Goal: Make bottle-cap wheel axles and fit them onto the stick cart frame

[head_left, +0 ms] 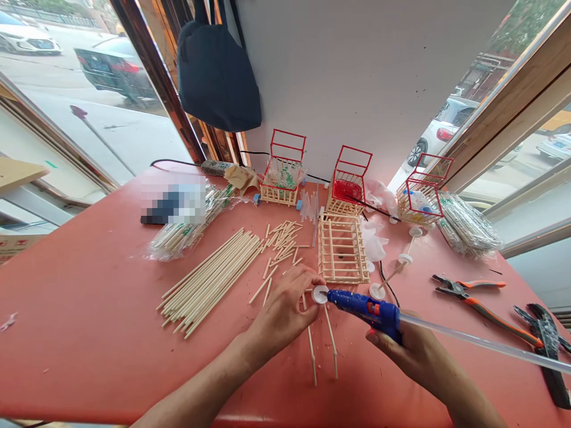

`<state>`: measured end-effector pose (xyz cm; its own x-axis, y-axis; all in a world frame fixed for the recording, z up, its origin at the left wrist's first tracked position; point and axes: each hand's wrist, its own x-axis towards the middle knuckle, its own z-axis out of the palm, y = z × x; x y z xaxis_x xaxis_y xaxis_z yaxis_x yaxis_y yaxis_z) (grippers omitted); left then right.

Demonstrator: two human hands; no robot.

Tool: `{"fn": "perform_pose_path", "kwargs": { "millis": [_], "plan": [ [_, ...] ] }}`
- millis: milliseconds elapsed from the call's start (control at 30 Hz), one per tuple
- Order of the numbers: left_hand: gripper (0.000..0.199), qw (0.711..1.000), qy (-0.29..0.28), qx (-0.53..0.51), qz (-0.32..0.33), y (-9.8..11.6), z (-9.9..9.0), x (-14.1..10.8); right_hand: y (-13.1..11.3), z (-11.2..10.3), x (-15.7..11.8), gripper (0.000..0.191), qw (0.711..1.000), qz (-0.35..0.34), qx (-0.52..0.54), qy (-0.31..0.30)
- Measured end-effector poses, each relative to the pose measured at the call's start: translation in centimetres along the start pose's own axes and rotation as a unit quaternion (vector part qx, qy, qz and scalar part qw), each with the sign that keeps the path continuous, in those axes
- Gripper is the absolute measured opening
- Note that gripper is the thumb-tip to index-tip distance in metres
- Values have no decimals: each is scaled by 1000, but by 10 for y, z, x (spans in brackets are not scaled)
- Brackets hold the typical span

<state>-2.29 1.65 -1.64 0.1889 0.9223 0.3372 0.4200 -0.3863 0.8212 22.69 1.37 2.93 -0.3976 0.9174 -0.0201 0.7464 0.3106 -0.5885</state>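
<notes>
My left hand (289, 297) pinches a small white plastic cap (319, 294) between thumb and fingers. A blue hot glue gun (366, 308) is gripped in my right hand (413, 345), its nozzle at the cap's inner face. From the back of the gun sticks a long clear glue stick (482, 340). Below the cap, a narrow frame of thin wooden sticks (311, 351) lies on the table, partly hidden by my left hand. Just beyond stands a slatted wooden stick frame (343, 249). White caps joined by a stick (404, 260) lie to its right.
Long wooden sticks (214, 282) and short cut pieces (283, 244) lie left on the red table (111, 321). Three small stick baskets (279, 195) line the wall. Pliers (486, 306) and a black tool (546, 339) lie right. Wrapped stick bundles (468, 224) sit farther back.
</notes>
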Motion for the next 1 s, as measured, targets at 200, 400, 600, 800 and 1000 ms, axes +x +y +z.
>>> {"fn": "perform_pose_path", "kwargs": {
  "millis": [200, 400, 600, 800, 1000],
  "plan": [
    [32, 1000, 0, 3, 0, 0, -1, 1, 3, -3, 0, 34, 999, 12, 18, -31],
    [33, 1000, 3, 4, -13, -4, -1, 1, 11, -7, -6, 49, 989, 23, 101, -108],
    [28, 1000, -2, -6, -16, -4, 0, 2, 13, -10, -5, 65, 973, 38, 168, -151],
    [27, 1000, -7, -9, -11, -5, 1, 2, 16, -8, -5, 63, 972, 39, 162, -167],
    [28, 1000, -4, -17, -1, -5, 1, 2, 20, -5, -5, 61, 978, 31, 136, -157]
  ]
}}
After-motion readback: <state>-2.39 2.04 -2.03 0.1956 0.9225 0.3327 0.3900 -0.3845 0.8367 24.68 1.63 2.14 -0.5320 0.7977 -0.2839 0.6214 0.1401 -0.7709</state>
